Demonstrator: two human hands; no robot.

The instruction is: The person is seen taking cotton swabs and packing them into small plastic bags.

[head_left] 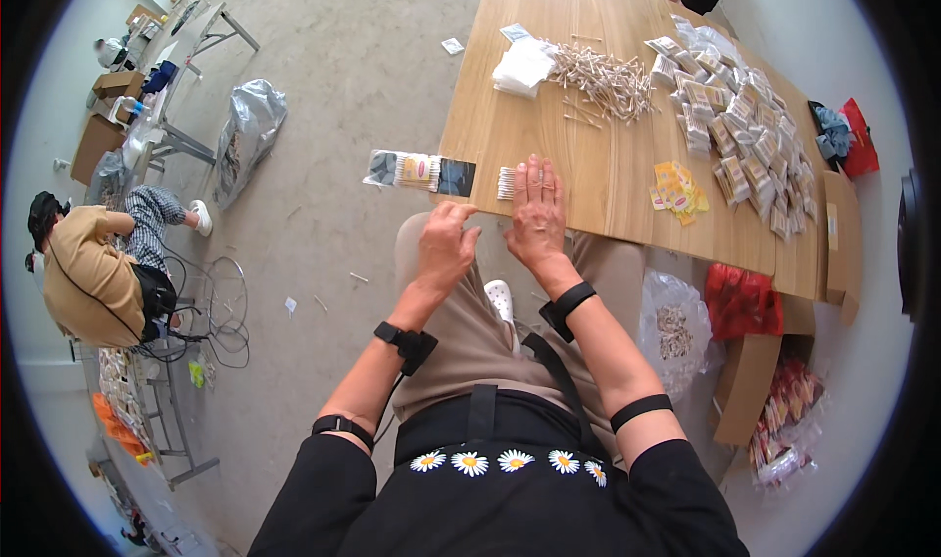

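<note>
My right hand [537,209] lies flat, fingers together, on the near edge of the wooden table [588,179], pressing on a small row of cotton swabs [506,182] that sticks out to its left. My left hand [446,243] hovers just below the table edge, fingers curled, close to a small packet [420,172] with a dark end that overhangs the edge. Whether the left fingers touch the packet is unclear. Both wrists wear black straps.
A heap of loose cotton swabs [603,81], a stack of clear bags [521,67], yellow labels [678,192] and many filled packets [740,126] cover the table. Bags [674,329] and cardboard boxes [750,371] stand at my right. A seated person [93,273] is at the left.
</note>
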